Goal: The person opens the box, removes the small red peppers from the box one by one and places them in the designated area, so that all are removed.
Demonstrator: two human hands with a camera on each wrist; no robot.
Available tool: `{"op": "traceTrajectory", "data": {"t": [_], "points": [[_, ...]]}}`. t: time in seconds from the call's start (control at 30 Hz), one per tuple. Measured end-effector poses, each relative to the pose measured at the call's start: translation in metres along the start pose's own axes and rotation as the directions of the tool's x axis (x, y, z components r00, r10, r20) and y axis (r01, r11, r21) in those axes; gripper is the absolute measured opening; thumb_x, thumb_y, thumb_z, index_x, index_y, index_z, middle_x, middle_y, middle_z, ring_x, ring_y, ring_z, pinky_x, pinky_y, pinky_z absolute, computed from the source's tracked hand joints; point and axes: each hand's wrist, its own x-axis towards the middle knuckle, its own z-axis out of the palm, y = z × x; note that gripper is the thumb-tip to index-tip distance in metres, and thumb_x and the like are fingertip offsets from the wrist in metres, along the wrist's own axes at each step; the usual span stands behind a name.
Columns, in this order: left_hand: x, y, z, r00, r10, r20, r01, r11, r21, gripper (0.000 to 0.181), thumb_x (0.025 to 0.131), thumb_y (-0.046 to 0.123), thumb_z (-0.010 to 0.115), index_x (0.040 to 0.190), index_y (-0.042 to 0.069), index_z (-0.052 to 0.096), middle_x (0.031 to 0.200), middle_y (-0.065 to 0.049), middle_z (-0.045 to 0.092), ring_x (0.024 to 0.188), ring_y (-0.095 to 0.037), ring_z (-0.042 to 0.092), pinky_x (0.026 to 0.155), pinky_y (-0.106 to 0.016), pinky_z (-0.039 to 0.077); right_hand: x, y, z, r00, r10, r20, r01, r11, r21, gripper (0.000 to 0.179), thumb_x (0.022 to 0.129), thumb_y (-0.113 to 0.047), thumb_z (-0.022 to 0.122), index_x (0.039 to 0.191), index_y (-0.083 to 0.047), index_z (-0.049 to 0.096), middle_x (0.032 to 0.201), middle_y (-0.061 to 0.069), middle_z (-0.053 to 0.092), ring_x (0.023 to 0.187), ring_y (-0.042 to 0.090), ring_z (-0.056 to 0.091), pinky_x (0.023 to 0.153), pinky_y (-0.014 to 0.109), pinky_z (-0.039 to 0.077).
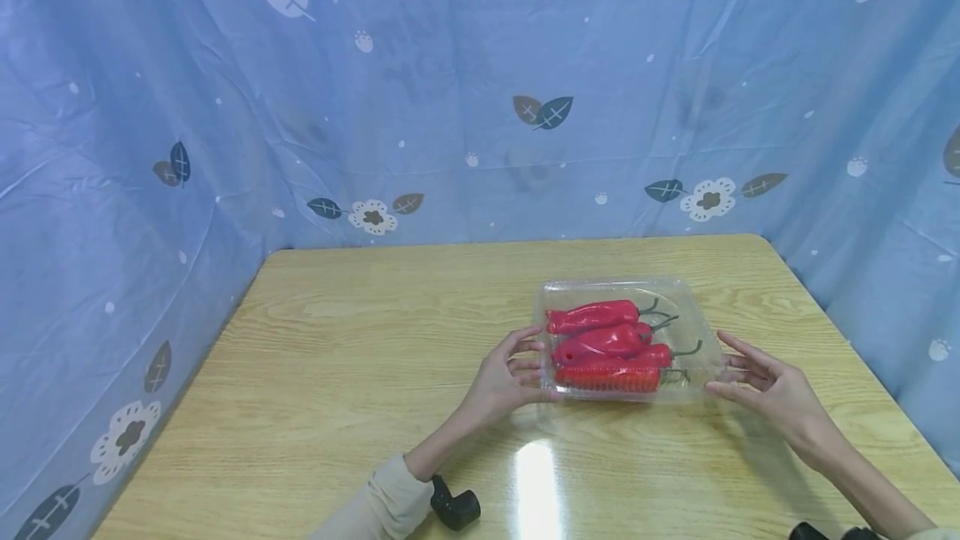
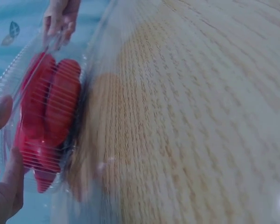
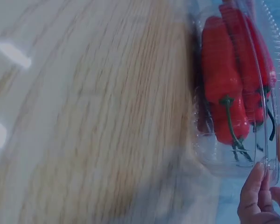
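Left hand [image 1: 506,375] at the box's left end: fingers bent against that side, thumb at the near left corner, so I read it as a grip. Right hand [image 1: 776,398] mirrors it at the other end, thumb near, index finger on the far side, tips meeting the rim in my right wrist view.

The box [image 1: 705,372] is clear plastic and sits right of centre on the worktop [image 1: 360,340]. From the left hand it lies to the right; from the right hand, to the left. Its long axis runs left to right, straight between the palms. Neither hand is nearer; both touch. To my eye that end-to-end line is what any move hangs on: the two have to work level, or the box will tip.

Red peppers [image 1: 603,343] inside lie along the same axis, stems right, bulk toward the left. Lid latched or loose, I can't tell.
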Motion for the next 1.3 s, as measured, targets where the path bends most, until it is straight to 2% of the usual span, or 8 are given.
{"op": "traceTrajectory", "data": {"t": [0.23,0.4,0.63,0.7,0.87,1.07,1.17,1.3], "points": [[0.0015,-0.0043,0.0008,0.995,0.097,0.027,-0.099,0.993,0.069,0.074,0.076,-0.002,0.077,0.14,0.015,0.046,0.116,-0.009,0.058,0.096,-0.019,0.062,0.081,-0.027,0.054,0.0001,0.0022,-0.0005,0.995,-0.084,0.052,0.086,0.996,-0.03,0.058,0.09,0.0,0.064,0.143,-0.002,0.041,0.093,-0.008,0.071,0.09,-0.006,0.063,0.07,0.011,0.049],[0.003,-0.0065,0.0006,0.974,0.208,0.087,-0.219,0.965,0.146,0.074,0.08,-0.005,0.072,0.145,0.008,0.038,0.108,-0.017,0.06,0.083,-0.012,0.061,0.07,-0.019,0.054,0.0012,0.0022,-0.002,0.996,-0.071,0.059,0.073,0.997,-0.029,0.059,0.089,-0.001,0.065,0.141,0.007,0.038,0.091,-0.008,0.072,0.088,-0.004,0.064,0.073,0.01,0.048],[0.0045,-0.0065,0.0004,0.943,0.302,0.139,-0.327,0.92,0.216,0.076,0.082,-0.007,0.069,0.148,0.001,0.031,0.1,-0.02,0.063,0.078,-0.026,0.063,0.065,-0.019,0.052,0.002,0.0051,-0.0029,0.997,-0.057,0.051,0.057,0.998,0.008,0.058,0.089,0.0,0.065,0.143,-0.006,0.043,0.088,-0.007,0.071,0.088,-0.004,0.064,0.075,0.009,0.049],[0.0036,-0.0069,0.0012,0.951,0.28,0.132,-0.304,0.924,0.232,0.083,0.079,-0.004,0.073,0.149,0.007,0.03,0.096,-0.014,0.064,0.076,-0.022,0.064,0.067,-0.02,0.053,0.0022,0.006,-0.0028,0.997,-0.057,0.045,0.056,0.998,0.011,0.058,0.089,-0.001,0.065,0.143,-0.009,0.043,0.087,-0.007,0.07,0.087,-0.004,0.064,0.075,0.009,0.048],[-0.0012,-0.0075,0.0034,0.987,0.148,0.07,-0.157,0.975,0.154,0.082,0.073,0.0,0.081,0.141,0.009,0.037,0.098,-0.006,0.064,0.075,-0.01,0.063,0.071,-0.022,0.055,0.0023,0.0074,-0.0025,0.998,-0.045,0.033,0.044,0.999,0.017,0.059,0.089,-0.001,0.065,0.143,-0.01,0.042,0.087,-0.009,0.07,0.086,-0.004,0.064,0.075,0.009,0.048],[-0.0023,-0.0066,0.0047,0.997,0.074,0.016,-0.074,0.995,0.071,0.064,0.074,-0.005,0.079,0.128,-0.003,0.044,0.106,-0.01,0.064,0.083,-0.014,0.063,0.076,-0.023,0.054,0.0021,0.0099,-0.0039,0.998,-0.052,0.038,0.051,0.997,0.051,0.058,0.088,0.002,0.064,0.14,-0.019,0.047,0.088,-0.008,0.071,0.086,-0.001,0.065,0.075,0.01,0.049],[-0.0022,-0.0045,0.0053,0.999,0.023,0.024,-0.023,1.0,0.017,0.061,0.074,-0.006,0.078,0.127,-0.005,0.048,0.107,-0.009,0.063,0.084,-0.012,0.062,0.078,-0.022,0.054,0.0013,0.01,-0.0043,0.998,-0.045,0.045,0.042,0.997,0.06,0.058,0.089,0.001,0.064,0.141,-0.017,0.046,0.089,-0.008,0.071,0.087,-0.003,0.064,0.076,0.01,0.049],[-0.0005,-0.0051,0.0032,0.998,0.016,0.064,-0.014,0.999,-0.035,0.053,0.078,-0.005,0.074,0.126,-0.004,0.053,0.109,-0.009,0.062,0.083,-0.011,0.06,0.076,-0.02,0.053,0.0008,0.0095,-0.0038,0.999,-0.025,0.042,0.023,0.999,0.046,0.058,0.09,-0.002,0.064,0.143,-0.012,0.043,0.089,-0.009,0.071,0.088,-0.004,0.064,0.076,0.009,0.048]]}}
